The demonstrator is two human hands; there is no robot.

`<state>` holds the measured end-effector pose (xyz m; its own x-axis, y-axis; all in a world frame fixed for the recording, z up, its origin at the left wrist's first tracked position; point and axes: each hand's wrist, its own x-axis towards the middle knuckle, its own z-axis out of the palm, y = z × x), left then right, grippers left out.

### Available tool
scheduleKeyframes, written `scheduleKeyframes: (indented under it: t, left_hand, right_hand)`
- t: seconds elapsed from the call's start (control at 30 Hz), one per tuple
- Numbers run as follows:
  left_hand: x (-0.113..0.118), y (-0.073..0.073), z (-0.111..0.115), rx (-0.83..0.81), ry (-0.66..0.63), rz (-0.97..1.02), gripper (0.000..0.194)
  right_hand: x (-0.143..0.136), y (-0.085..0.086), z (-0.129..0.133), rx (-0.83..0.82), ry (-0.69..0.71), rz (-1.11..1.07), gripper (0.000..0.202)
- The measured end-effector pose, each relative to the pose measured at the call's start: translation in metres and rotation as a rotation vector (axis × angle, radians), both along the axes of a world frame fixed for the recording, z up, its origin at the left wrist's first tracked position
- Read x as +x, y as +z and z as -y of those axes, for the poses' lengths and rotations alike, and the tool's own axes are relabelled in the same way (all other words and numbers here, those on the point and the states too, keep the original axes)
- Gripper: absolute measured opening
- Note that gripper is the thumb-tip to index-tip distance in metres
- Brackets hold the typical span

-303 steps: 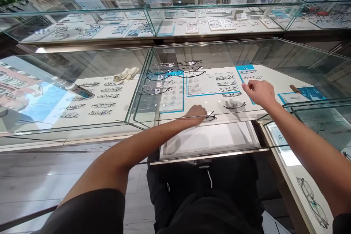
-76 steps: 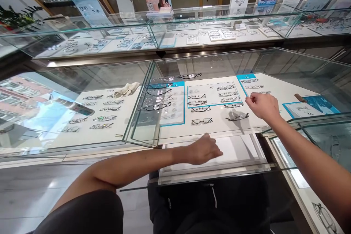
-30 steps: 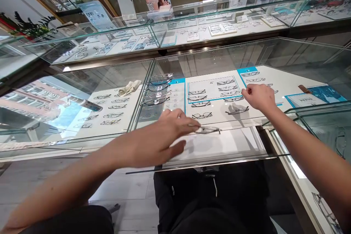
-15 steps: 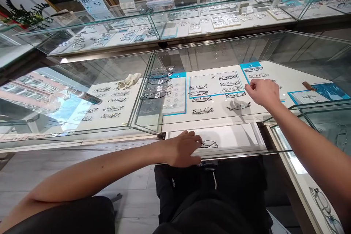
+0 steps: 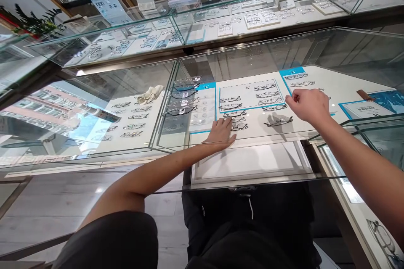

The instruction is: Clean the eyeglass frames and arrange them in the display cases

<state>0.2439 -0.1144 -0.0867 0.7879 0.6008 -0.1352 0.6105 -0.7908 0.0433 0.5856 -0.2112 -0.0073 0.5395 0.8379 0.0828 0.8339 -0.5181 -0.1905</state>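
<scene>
My left hand (image 5: 221,131) is at the near left row of the display case, its fingertips and thumb at a dark-framed pair of eyeglasses (image 5: 240,126). Part of that pair is hidden behind the fingers. Just beyond lies another dark pair (image 5: 234,114). My right hand (image 5: 309,104) is curled closed above the right side of the case; what its fingers hold, if anything, is hidden. Below and left of it, a dark pair (image 5: 278,122) rests on the white case floor, with several more pairs in a column behind.
A pulled-out white drawer (image 5: 252,164) lies between my body and the glass case. On the left, a beige cloth (image 5: 150,94) sits among eyeglasses. Printed blue-edged cards (image 5: 362,109) lie at the right. Another glass showcase (image 5: 208,33) runs along the back.
My left hand has moved forward from the drawer to the near row in the case. The eyeglasses that lay in the drawer no longer show there. My right hand stays closed in nearly the same place.
</scene>
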Motion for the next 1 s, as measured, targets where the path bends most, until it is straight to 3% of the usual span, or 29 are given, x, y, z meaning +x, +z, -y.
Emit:
scheduleKeyframes:
  t: [0.2,0.4,0.57,0.8,1.0]
  left_hand:
    - [0.032,-0.03,-0.056,0.075,0.111,0.155,0.075]
    - [0.062,-0.035,-0.107,0.107,0.177,0.232,0.075]
    - [0.076,-0.04,-0.144,0.102,0.152,0.228,0.072]
    - [0.095,-0.064,-0.175,0.074,0.181,0.248,0.061]
    - [0.109,-0.086,-0.19,0.041,0.171,0.274,0.063]
  right_hand:
    - [-0.004,0.003,0.001,-0.008,0.001,0.0,0.035]
    - [-0.006,0.005,0.002,-0.026,-0.002,0.014,0.034]
    - [-0.007,0.005,0.005,-0.037,-0.01,0.017,0.035]
    - [-0.006,0.004,0.006,-0.043,-0.026,0.028,0.035]
    - [-0.005,0.002,0.008,-0.029,-0.029,0.043,0.036]
